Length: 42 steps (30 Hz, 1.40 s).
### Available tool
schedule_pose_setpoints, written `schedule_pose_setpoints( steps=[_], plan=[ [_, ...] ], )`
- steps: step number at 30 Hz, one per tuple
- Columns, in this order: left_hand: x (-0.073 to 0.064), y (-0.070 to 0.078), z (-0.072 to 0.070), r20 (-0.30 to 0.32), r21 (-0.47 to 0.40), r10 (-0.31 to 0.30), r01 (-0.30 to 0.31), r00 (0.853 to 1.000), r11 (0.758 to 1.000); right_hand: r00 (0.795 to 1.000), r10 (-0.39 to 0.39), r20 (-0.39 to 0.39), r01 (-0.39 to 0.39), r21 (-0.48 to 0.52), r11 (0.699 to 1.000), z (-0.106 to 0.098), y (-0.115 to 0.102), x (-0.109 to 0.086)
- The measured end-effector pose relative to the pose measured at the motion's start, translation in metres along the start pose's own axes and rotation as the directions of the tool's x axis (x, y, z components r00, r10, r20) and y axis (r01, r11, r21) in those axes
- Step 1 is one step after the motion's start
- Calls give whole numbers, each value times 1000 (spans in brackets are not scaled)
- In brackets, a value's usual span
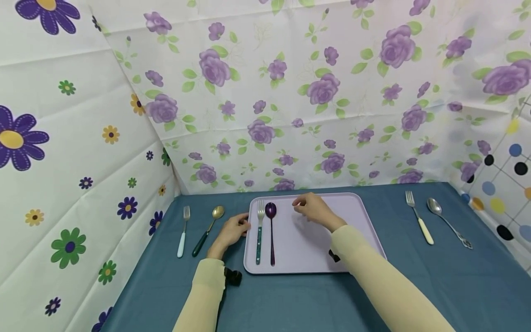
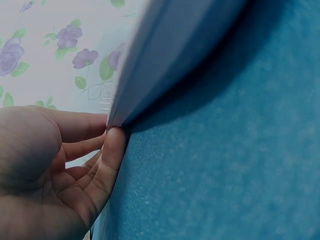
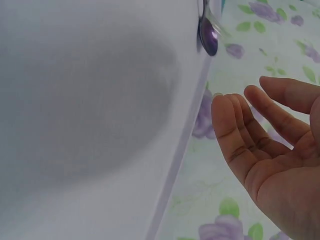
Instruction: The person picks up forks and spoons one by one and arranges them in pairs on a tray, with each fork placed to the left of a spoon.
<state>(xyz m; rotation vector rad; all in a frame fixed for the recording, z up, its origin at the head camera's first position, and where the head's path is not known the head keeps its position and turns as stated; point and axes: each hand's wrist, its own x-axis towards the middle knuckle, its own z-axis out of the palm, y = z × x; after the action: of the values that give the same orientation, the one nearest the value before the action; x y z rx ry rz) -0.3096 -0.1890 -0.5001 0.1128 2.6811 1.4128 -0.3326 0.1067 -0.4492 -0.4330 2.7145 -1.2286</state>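
A pale lilac tray [image 1: 298,249] with a raised rim lies on the table in the head view. My left hand [image 1: 232,230] is at its left edge; in the left wrist view the thumb and fingers pinch the tray's rim. On the tray's left part lie a fork [image 1: 259,240] with a teal handle and, beside it, a purple spoon [image 1: 271,210], both pointing away from me. Above the tray, right of the spoon, hovers my right hand [image 1: 315,210]. Its fingers are loosely bent with nothing between them in the right wrist view [image 3: 270,140].
Left of the tray lie a white-handled fork [image 1: 181,244] and a gold spoon [image 1: 217,212] with a dark green handle. A cream-handled fork [image 1: 425,232] and a silver spoon [image 1: 434,206] lie to its right. Blue cloth [image 1: 290,304] covers the table; flowered sheets [image 1: 249,101] hang around it.
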Motion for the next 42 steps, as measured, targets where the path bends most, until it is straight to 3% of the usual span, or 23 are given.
schedule_pose_setpoints(
  steps=[14, 20, 42],
  plan=[
    [1, -1, 0, -1, 12, 1, -1, 1000, 1000, 996, -31, 87, 24, 81, 996, -43, 17, -10],
    [0, 2, 0, -7, 9, -4, 4, 1000, 1000, 995, -54, 82, 48, 83, 995, -56, 28, -15],
    [3, 0, -1, -4, -3, -13, 13, 1000, 1000, 999, -31, 28, 27, 112, 993, -96, 57, -36]
  ],
)
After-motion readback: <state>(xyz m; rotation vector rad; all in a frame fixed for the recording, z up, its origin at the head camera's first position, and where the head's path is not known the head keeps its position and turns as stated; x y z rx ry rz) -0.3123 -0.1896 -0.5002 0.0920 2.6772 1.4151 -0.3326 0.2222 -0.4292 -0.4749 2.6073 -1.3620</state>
